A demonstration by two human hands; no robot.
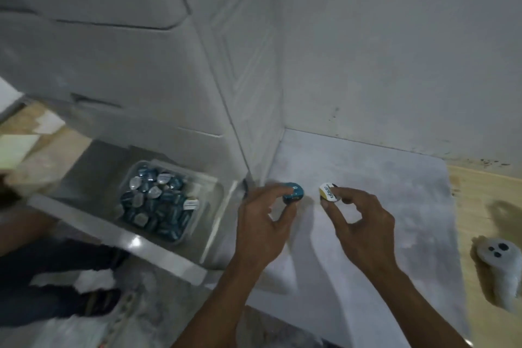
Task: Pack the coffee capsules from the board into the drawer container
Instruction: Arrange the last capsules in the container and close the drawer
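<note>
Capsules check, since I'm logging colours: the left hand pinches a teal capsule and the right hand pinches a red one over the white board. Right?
Not quite. The head view shows the right hand pinching a white-and-yellow capsule, not red. The left hand does pinch the teal capsule over the white board.

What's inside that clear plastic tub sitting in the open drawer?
The clear plastic tub holds a heap of small coffee capsules, mostly teal-blue, several silvery foil ones, and one white-labelled near the right side. The top layer hides whatever lies beneath and the tub's floor.
</note>
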